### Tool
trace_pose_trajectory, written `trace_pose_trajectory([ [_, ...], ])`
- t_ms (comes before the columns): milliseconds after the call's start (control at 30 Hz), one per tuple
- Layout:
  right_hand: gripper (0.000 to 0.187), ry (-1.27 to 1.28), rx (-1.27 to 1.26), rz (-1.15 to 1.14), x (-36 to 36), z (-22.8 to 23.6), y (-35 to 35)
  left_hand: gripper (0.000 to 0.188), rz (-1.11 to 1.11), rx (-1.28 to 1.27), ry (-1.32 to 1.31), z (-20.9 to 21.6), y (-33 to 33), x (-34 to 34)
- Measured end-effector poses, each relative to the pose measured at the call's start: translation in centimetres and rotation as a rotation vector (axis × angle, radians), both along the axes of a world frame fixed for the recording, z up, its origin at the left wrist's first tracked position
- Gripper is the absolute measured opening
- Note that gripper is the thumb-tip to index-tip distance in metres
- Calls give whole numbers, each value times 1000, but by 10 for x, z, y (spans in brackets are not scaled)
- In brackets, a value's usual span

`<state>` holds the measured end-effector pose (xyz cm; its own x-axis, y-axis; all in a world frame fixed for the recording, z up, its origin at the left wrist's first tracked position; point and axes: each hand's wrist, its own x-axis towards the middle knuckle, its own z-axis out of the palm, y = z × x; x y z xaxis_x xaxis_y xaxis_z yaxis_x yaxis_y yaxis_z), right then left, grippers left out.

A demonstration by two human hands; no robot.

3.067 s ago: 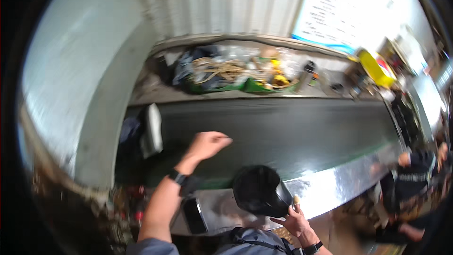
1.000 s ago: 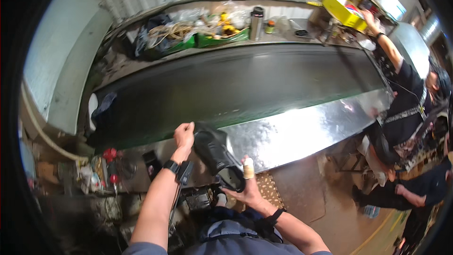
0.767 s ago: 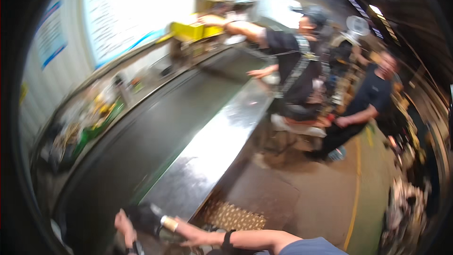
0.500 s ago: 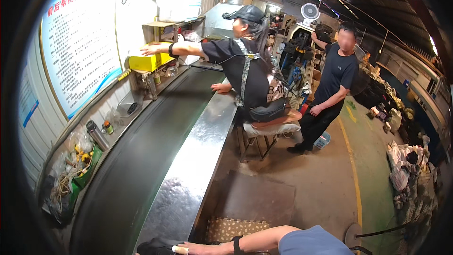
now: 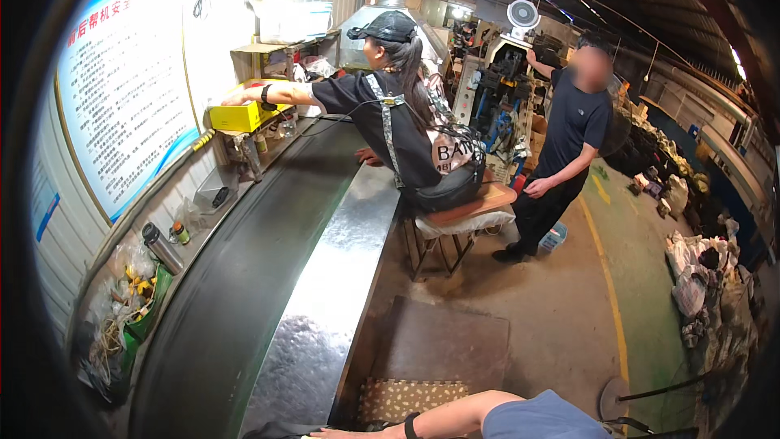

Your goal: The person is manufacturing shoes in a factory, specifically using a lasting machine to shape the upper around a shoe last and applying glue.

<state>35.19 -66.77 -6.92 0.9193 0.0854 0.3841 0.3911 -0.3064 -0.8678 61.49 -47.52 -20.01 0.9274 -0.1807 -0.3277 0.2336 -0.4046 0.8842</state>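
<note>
Along the lower edge, my right forearm reaches in from the right, with a black band at the wrist and a blue-grey sleeve. My right hand (image 5: 349, 434) is mostly cut off by the picture's edge, so its fingers are hidden. Beside its fingertips a piece of dark, soft-looking material (image 5: 280, 430) lies at the near end of the shiny metal table (image 5: 305, 341). Whether the hand grips that material cannot be made out. My left hand is out of view.
A dark conveyor belt (image 5: 236, 301) runs left of the metal table. One seated co-worker (image 5: 398, 114) reaches into a yellow box (image 5: 236, 119); another person (image 5: 573, 122) stands behind. A steel flask (image 5: 162, 248) stands on the left ledge. A stool (image 5: 455, 223) and fabric heaps (image 5: 699, 276) are at right.
My right hand has slipped lower, mostly out of the picture along with the dark material. The seated co-worker has leaned left, the reaching hand now at the yellow box. The view has shifted slightly.
</note>
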Motion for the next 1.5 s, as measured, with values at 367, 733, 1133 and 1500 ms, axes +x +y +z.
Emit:
trace_pose_trajectory([
  [367, 84, 136, 347, 63, -10, 26, 2, 36, -7, 33, 14, 16, -17, -9],
  [733, 86, -52, -51, -59, -13, -24, 1, 38, -11, 62, 16, 25, -22, -20],
  [1133, 91, 27, -61, 21, -1, -41, -9, 41, 21, 116, 45, 35, -30, -25],
  [1500, 106, 223, -214, 227, 14, -71, -15, 35, 164, 283, -203, 25, -14, -11],
])
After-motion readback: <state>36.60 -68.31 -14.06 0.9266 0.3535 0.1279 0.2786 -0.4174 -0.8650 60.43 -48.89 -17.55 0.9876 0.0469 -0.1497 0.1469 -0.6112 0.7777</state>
